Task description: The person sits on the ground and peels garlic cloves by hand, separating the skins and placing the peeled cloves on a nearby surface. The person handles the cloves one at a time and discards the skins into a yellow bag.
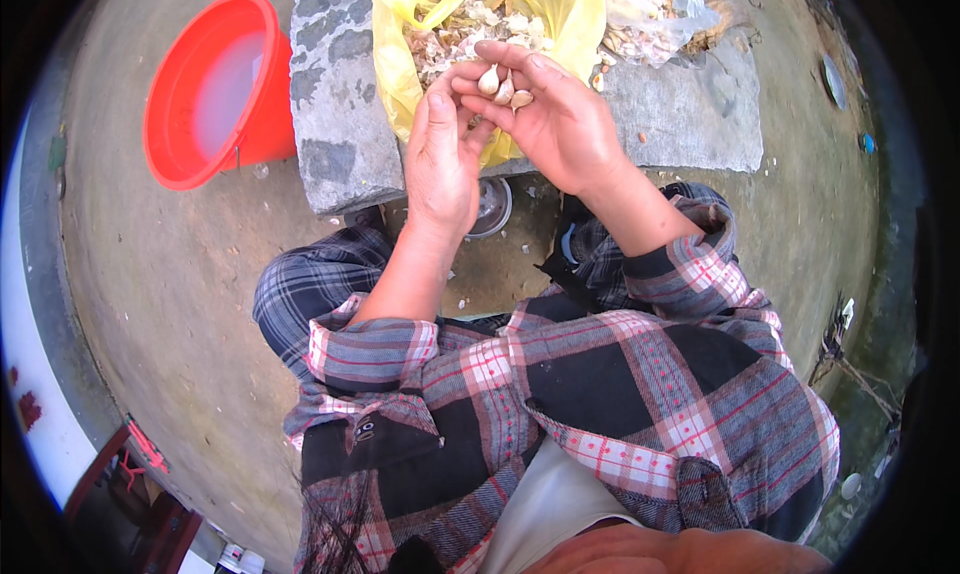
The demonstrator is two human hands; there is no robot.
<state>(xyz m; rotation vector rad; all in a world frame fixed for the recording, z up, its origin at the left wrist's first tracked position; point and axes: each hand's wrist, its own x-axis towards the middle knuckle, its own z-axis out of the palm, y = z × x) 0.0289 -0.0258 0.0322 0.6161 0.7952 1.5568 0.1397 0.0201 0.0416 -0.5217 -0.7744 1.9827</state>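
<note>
Three unpeeled garlic cloves (504, 88) rest on the fingers of my right hand (559, 116), which is cupped with its palm turned up. My left hand (444, 150) is close against the right fingers, its thumb raised; part of its fingers is hidden, so I cannot tell whether it grips anything. Both hands are over the near side of a yellow plastic bag (394, 71). Inside the bag lies a heap of garlic skins and pieces (480, 30). The bag sits on a grey stone slab (337, 101).
A red plastic bucket (281, 101) with cloudy liquid stands left of the slab. At the slab's back right is a clear plastic bag (645, 19) of garlic cloves, with loose cloves (598, 82) beside it. A round container (491, 206) is on the concrete floor below my hands.
</note>
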